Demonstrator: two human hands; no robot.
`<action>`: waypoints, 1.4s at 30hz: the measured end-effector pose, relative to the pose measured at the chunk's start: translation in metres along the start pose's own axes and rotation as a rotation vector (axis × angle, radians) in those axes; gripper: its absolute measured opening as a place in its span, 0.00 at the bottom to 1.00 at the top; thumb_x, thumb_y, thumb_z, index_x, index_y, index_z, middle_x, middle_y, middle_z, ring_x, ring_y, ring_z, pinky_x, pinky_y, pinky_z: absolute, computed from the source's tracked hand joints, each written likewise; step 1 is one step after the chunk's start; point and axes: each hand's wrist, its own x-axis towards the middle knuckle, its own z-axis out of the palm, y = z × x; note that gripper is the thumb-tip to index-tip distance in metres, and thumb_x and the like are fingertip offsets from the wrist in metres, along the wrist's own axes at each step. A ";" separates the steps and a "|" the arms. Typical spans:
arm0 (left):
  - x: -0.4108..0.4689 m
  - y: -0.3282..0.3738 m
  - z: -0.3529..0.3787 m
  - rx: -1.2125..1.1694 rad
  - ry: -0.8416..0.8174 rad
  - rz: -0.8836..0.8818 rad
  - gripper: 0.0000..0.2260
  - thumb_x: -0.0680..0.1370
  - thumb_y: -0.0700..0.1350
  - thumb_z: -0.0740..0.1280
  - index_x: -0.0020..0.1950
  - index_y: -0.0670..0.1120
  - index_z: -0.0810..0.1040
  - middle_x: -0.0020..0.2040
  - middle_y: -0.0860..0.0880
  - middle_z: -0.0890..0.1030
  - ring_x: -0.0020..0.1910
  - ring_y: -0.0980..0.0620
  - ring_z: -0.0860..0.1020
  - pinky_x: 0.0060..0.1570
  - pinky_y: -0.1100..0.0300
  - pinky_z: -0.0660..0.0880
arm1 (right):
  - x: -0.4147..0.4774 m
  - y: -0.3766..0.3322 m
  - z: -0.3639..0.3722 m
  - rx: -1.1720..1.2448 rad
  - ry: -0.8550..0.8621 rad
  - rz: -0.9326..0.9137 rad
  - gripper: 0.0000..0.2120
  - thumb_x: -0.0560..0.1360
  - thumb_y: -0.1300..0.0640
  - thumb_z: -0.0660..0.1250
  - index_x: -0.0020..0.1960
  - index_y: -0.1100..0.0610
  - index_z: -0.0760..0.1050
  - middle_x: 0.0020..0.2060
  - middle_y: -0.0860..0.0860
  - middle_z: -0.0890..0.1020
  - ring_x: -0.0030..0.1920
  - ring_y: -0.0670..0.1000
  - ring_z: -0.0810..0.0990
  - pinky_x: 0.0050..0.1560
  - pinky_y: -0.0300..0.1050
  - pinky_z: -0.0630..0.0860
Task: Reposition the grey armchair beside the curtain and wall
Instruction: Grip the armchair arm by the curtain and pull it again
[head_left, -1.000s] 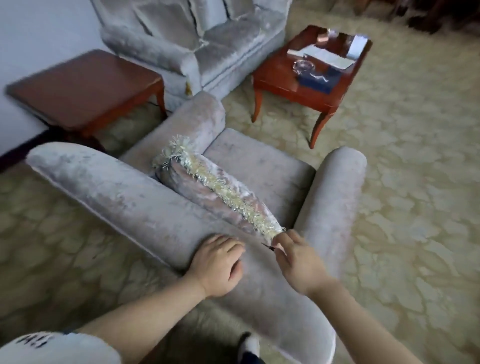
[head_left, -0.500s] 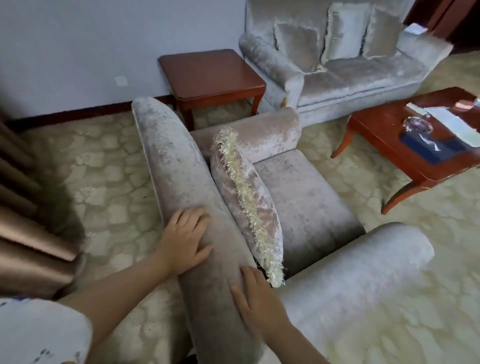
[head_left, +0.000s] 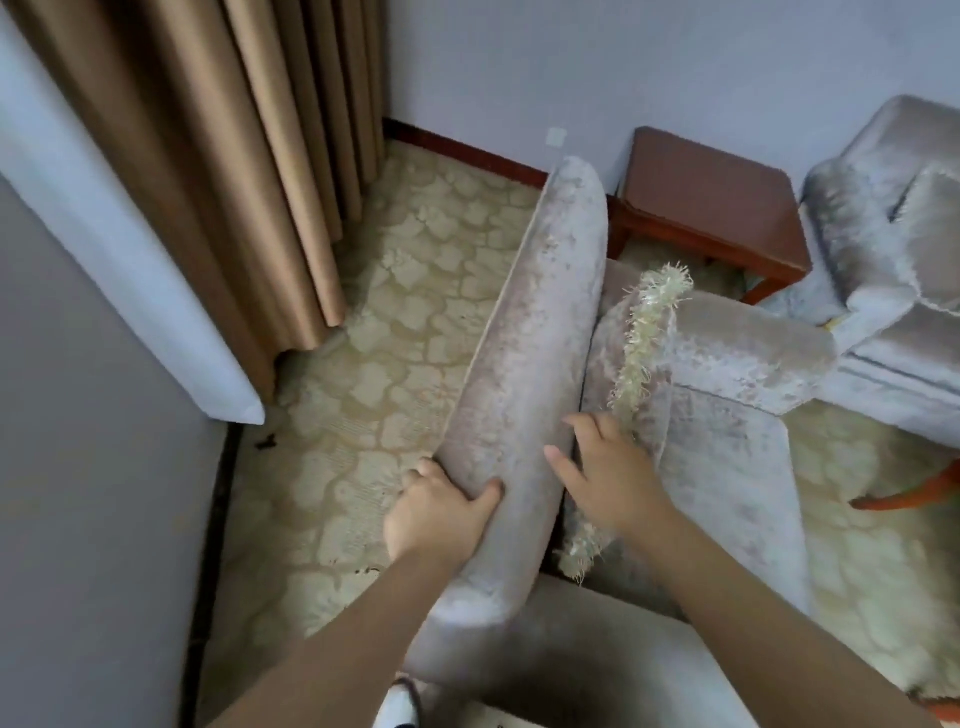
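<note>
Toward the floor's (head_left: 395, 322) far corner, where the tan curtain (head_left: 249, 156) meets the pale wall (head_left: 623, 62), the grey armchair (head_left: 535, 322) stands on patterned carpet. Its back faces the curtain, with a strip of bare carpet between them. The seat holds one cushion (head_left: 613, 338), edged with cream fringe, propped upright against the inside of the backrest. The armchair is covered in crushed grey velvet, with a thick rolled backrest and rolled arms; its far arm lies just beside a dark wooden side table (head_left: 711, 197). The left hand (head_left: 441, 514) has a firm grip on the rolled backrest near its near end, thumb on top and fingers wrapped behind. The right hand (head_left: 608, 467) has a wide grip, fingers spread loosely at the backrest's inner edge by the fringe, holding nothing.
</note>
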 end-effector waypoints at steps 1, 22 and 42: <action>0.001 0.000 0.001 -0.001 -0.005 -0.004 0.39 0.66 0.73 0.56 0.61 0.42 0.65 0.57 0.45 0.73 0.52 0.44 0.77 0.44 0.53 0.73 | 0.014 -0.003 -0.004 -0.030 0.009 -0.036 0.26 0.79 0.39 0.52 0.70 0.54 0.61 0.69 0.53 0.64 0.65 0.55 0.69 0.60 0.50 0.69; -0.025 -0.005 0.029 -0.617 0.577 -0.502 0.16 0.73 0.57 0.65 0.33 0.46 0.78 0.32 0.50 0.79 0.35 0.52 0.76 0.33 0.58 0.70 | 0.159 -0.064 0.034 -0.400 -0.321 -0.943 0.26 0.78 0.36 0.46 0.34 0.51 0.70 0.38 0.48 0.79 0.45 0.52 0.76 0.57 0.52 0.63; -0.099 0.026 0.047 -0.591 0.828 -0.437 0.13 0.76 0.49 0.60 0.33 0.50 0.77 0.33 0.54 0.78 0.36 0.59 0.73 0.33 0.63 0.66 | 0.113 -0.033 0.021 -0.264 -0.051 -1.090 0.28 0.78 0.39 0.49 0.29 0.54 0.71 0.31 0.49 0.77 0.41 0.53 0.76 0.57 0.50 0.63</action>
